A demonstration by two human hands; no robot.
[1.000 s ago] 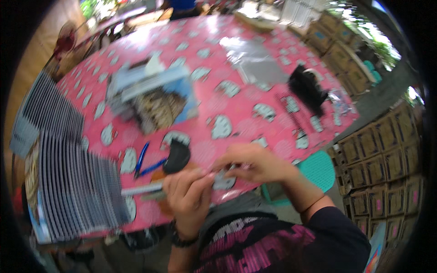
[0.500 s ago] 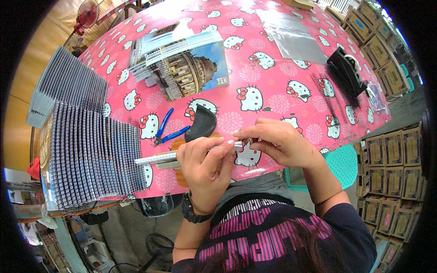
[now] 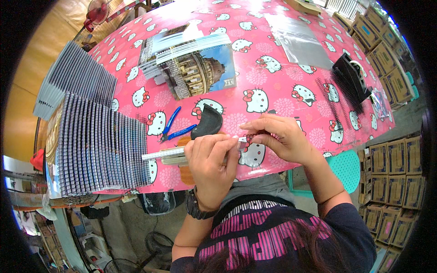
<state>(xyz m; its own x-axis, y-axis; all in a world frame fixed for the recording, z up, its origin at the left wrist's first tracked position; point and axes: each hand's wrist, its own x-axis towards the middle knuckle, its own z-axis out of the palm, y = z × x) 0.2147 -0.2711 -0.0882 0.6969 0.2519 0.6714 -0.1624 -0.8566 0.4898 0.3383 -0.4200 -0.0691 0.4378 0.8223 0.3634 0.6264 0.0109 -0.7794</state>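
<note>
left hand (image 3: 210, 160) holds white strip (image 3: 165, 153); right hand (image 3: 282, 137) beside.

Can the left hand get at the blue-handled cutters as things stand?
Probably yes: the blue-handled cutters lie uncovered near the left hand, though it would likely have to release the pale strip first.

Head camera: on the person's head, above the near edge of the pink table (image 3: 282, 105).
Facing: down onto the table, its far side toward the picture's top.
Left hand (image 3: 211, 159) and right hand (image 3: 282, 139): viewed from above, close, at the table's near edge.
Dark shirt (image 3: 282, 241): closest to the lens, on the table's near side.
Stacked cartons (image 3: 396, 159): farther off, right of the table.
Lens: wide fisheye, the table's outline bowed.
</note>
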